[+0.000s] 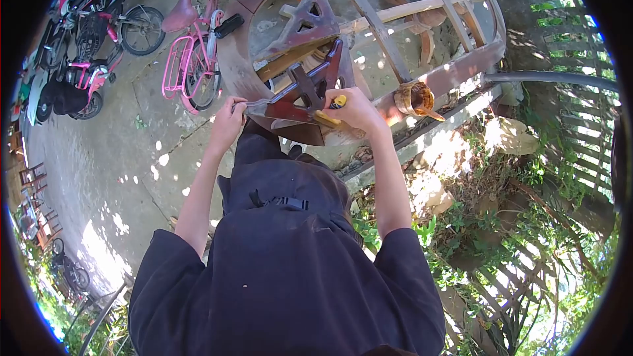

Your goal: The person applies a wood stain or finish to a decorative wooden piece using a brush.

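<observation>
My left hand is closed on the left tip of a carved wooden panel with cut-out openings. Its surface is dark reddish brown, and parts of it look glossy. A paintbrush with a yellow handle is gripped in my right hand, its pale end against the panel's right side. To the right, a can streaked with brown liquid sits at the edge of a large curved wooden frame. A duller carved piece of similar shape lies on the frame beyond my hands.
A pink bicycle stands on the concrete floor at left, with more bicycles behind it. Plants and a slatted fence line the right side. A dark pipe runs near the frame's right end.
</observation>
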Demonstrator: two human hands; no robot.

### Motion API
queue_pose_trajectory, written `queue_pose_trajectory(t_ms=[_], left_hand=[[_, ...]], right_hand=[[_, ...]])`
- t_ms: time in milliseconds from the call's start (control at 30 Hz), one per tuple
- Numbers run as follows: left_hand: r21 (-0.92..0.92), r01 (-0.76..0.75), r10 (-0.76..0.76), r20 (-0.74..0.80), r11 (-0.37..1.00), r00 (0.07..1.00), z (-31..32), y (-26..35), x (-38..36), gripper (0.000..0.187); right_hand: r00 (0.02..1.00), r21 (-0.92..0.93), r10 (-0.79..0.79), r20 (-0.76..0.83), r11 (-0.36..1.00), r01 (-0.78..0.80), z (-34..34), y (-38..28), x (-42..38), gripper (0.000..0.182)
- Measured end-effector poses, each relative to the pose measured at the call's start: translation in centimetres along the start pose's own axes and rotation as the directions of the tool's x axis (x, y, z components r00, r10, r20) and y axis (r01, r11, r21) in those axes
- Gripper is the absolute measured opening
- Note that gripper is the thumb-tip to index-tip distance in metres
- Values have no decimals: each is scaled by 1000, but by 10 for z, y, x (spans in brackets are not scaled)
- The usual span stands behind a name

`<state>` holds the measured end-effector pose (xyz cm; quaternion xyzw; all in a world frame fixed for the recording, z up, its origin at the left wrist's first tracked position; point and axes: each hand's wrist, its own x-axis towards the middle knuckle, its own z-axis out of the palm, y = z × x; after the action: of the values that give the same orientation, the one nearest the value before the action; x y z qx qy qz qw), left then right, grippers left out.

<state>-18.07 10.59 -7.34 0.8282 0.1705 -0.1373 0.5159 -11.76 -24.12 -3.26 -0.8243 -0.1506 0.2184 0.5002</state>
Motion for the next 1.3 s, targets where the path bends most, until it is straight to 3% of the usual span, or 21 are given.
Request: queue_pose_trajectory(t_ms=[67, 133, 267, 367, 433, 467, 533, 600, 667, 733, 800, 867, 933, 1000, 1067, 1200, 1300], left_hand=[[-3, 1, -1, 10, 1000, 1000, 1, 2, 1, 29], [-14, 3, -2, 7, 1000, 1000, 1, 4, 2, 29], [-43, 3, -3, 8, 999, 1000, 1, -2, 2, 28], [-55, 12, -10, 31, 998, 999, 0, -6, 0, 27], [-20, -29, 30, 44, 999, 999, 1, 10, -6, 28], [-22, -28, 28, 42, 999, 999, 3, 19, -10, 28], [-60, -31, 35, 66, 998, 997, 3, 37, -22, 30], [-124, -28, 41, 101, 992, 994, 2, 44, -29, 31], [-190, -27, 53, 134, 981, 989, 4, 47, -33, 32], [-172, -60, 79, 105, 983, 991, 5, 46, -36, 32], [-187, -56, 76, 101, 981, 992, 6, 36, -35, 31], [-204, -57, 76, 89, 977, 993, 4, 33, -35, 32], [-211, -76, 101, 109, 974, 989, 3, 37, -38, 31], [-199, -80, 106, 128, 977, 986, 6, 47, -44, 32], [-186, -89, 116, 141, 979, 983, 8, 56, -46, 32], [-33, -143, 146, 168, 989, 975, 10, 62, -49, 35], [38, -166, 158, 156, 985, 975, 11, 64, -50, 36]], right_hand=[[996, -108, 77, 46, 991, -72, -3, 0, -3, 15], [995, 126, 8, -100, 992, 5, 2, -7, -4, 18], [996, 123, -61, -63, 990, 68, 6, 1, -6, 18], [997, -36, 70, 14, 997, -69, -7, 20, -17, 17], [986, -194, -10, -169, 981, -23, -7, 23, -23, 15], [986, -195, -10, -167, 981, -23, -4, 21, -25, 15], [971, 257, 82, -227, 966, -21, 18, 1, -25, 16], [955, 327, 36, -293, 943, 65, 45, -20, -21, 16], [903, 521, -36, -427, 807, 278, 57, -47, -21, 14], [901, 505, -71, -428, 808, 304, 60, -41, -25, 12], [933, 636, 134, -333, 763, 118, 56, -17, -35, 13], [917, 597, 139, -375, 792, 125, 50, 20, -38, 15], [873, 360, 203, -443, 932, -33, 37, 33, -41, 16], [863, 395, 229, -450, 918, -38, 37, 25, -41, 17], [788, 563, 249, -563, 814, 145, 40, -20, -35, 21], [827, 627, 274, -491, 770, 118, 38, -39, -20, 23], [676, 563, 304, -671, 803, 197, 30, -9, 5, 29]])
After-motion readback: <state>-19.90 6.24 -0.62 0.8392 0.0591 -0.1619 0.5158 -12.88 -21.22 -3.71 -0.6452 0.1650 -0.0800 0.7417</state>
